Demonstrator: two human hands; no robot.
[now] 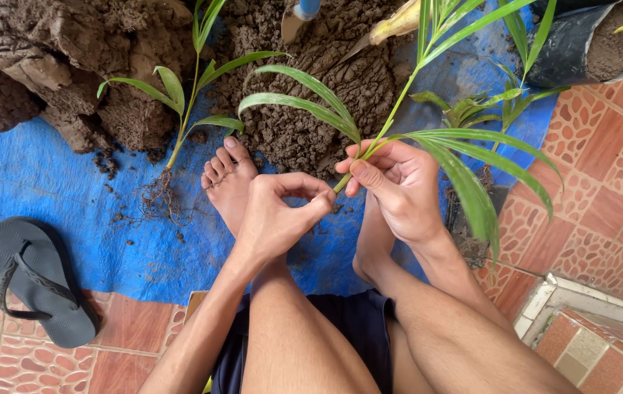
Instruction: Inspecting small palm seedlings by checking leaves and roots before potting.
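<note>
Head view: I see my right hand [399, 191] pinching the palm seedling [391, 109] stem, long axis slanting upper right, left hand [276, 215] clasping its base.

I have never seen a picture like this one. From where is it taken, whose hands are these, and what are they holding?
There is no machine here. The one picture comes from a camera worn on a person's head, looking down, so you see that person's own legs, bare feet and two bare hands.

The right hand has its grip on the thin stem of a young palm seedling with long green leaves. The left hand pinches at the lower end of the same stem.

The person sits on patterned red floor tiles. In front lies a blue plastic sheet with clods of brown soil on it. A second seedling, roots bare, lies on the sheet. A dark sandal lies at the left, and a black bag of soil is at the upper right.
</note>
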